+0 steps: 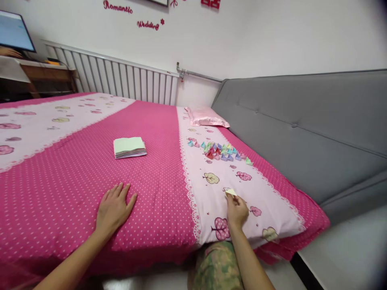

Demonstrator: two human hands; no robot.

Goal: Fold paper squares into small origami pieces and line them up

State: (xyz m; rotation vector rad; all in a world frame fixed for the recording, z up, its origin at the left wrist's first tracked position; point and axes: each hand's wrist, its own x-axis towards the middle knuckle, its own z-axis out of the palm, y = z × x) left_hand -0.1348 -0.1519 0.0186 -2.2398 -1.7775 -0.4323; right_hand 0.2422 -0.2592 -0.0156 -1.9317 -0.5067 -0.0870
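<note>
A: From the left, then: the left hand [113, 209] lies palm down on the pink bedspread [160, 193], fingers spread, holding nothing.

B: A good steadying spot, I'd say. Pressing lightly there should leave the cloth smooth and unpulled.

A: Next along, farther off, there's the stack of paper [129, 145], pale green sheet on top, well apart from both hands.

B: Its edges look a little uneven, so a sleeve or wrist is best routed around it.

A: Across to the right, on the white printed band, a loose cluster of folded paper pieces [223, 152]: red, green, blue, purple, some touching.

B: Crowded, that! A careless knuckle could scatter or flatten them.

A: And near side of the cluster, the right hand [238, 211], fingers closed in a pinch around one small pale yellow paper piece [231, 192].

B: Fingertips only, at the near edge; lovely. The hold wants to be light, or the paper may crumple.

A: Is it touching the bed?

B: Can't tell from here. A level wrist and a slow, gentle grip would suit it.
</note>
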